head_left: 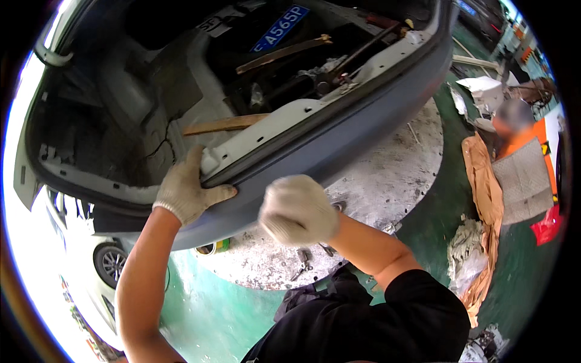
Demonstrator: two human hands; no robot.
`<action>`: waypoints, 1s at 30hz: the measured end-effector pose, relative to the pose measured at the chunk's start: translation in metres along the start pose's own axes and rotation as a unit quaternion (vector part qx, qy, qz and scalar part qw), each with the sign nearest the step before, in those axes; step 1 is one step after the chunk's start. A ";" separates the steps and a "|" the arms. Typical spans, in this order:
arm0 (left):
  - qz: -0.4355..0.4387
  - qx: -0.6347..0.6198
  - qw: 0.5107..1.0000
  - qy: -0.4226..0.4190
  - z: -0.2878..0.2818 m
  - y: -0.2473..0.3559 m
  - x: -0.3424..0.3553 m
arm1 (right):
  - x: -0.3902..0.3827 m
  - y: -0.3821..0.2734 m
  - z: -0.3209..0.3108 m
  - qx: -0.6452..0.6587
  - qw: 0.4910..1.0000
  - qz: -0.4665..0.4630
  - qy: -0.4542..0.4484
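Observation:
A car's rear end fills the upper view, its trunk without a lid in sight. My left hand (pixel 187 190), in a pale knitted glove, rests over the trunk's rear edge at the left end of the grey bumper (pixel 339 145). Its thumb points right across the bumper, apart from the index finger on the white sill (pixel 272 134). My right hand (pixel 298 210), gloved alike, is closed in a fist in front of the bumper, somewhat blurred. Nothing shows sticking out of it. A wood strip (pixel 225 124) lies just inside the sill.
Inside the trunk lie another wood piece (pixel 281 54) and a blue plate (pixel 280 30). Below the bumper is a stained round platform (pixel 387 181) bearing small metal tools (pixel 302 260). Brown paper (pixel 486 181) lies right, beside a person in orange (pixel 529 136). A pale car (pixel 91 260) stands left.

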State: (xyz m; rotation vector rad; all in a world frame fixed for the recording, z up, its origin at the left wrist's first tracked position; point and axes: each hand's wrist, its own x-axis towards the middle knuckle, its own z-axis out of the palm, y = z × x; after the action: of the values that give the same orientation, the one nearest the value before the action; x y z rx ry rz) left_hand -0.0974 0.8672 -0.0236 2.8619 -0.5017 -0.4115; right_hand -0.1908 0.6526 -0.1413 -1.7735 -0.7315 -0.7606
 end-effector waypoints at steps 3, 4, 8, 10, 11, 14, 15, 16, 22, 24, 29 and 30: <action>0.003 0.000 1.000 0.012 0.004 -0.006 0.001 | -0.040 0.009 0.034 -0.107 0.989 -0.064 0.077; 0.001 -0.005 1.000 0.002 0.003 -0.008 0.004 | -0.021 0.016 0.020 -0.063 0.994 -0.086 0.038; 0.002 -0.006 1.000 -0.001 0.004 -0.001 -0.002 | 0.000 0.018 -0.002 0.054 0.993 -0.101 0.009; -0.017 -0.053 0.998 -0.024 -0.003 0.003 0.001 | 0.005 0.022 -0.005 0.039 0.994 -0.098 -0.017; -0.012 -0.011 1.000 -0.027 -0.006 0.001 -0.002 | 0.008 0.019 0.001 0.053 0.996 -0.075 0.015; -0.006 -0.007 1.000 -0.009 0.002 -0.012 -0.012 | -0.001 -0.003 -0.024 0.111 0.991 0.073 -0.035; -0.017 -0.006 1.000 -0.021 -0.002 -0.010 -0.011 | -0.017 0.003 -0.031 0.048 0.998 0.027 -0.010; -0.002 -0.009 1.000 -0.017 -0.003 -0.011 -0.008 | -0.032 0.008 -0.037 -0.019 1.000 -0.015 0.020; 0.009 -0.011 1.000 0.018 0.000 -0.021 -0.013 | 0.012 0.012 -0.009 -0.012 0.998 0.039 -0.043; 0.025 -0.035 0.999 0.000 -0.004 -0.013 -0.011 | -0.001 0.014 -0.008 0.050 0.991 0.119 0.030; 0.009 -0.051 0.999 0.011 0.004 -0.009 -0.005 | 0.022 -0.008 -0.046 0.043 0.996 0.075 0.017; 0.021 -0.030 0.999 0.038 0.006 -0.005 -0.005 | 0.021 -0.014 -0.069 0.052 0.992 0.101 0.046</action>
State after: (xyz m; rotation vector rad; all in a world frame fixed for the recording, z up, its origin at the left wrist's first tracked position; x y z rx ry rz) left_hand -0.1025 0.8730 -0.0296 2.7914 -0.5242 -0.3042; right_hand -0.1992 0.5936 -0.0978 -1.6762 -0.5132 -0.6513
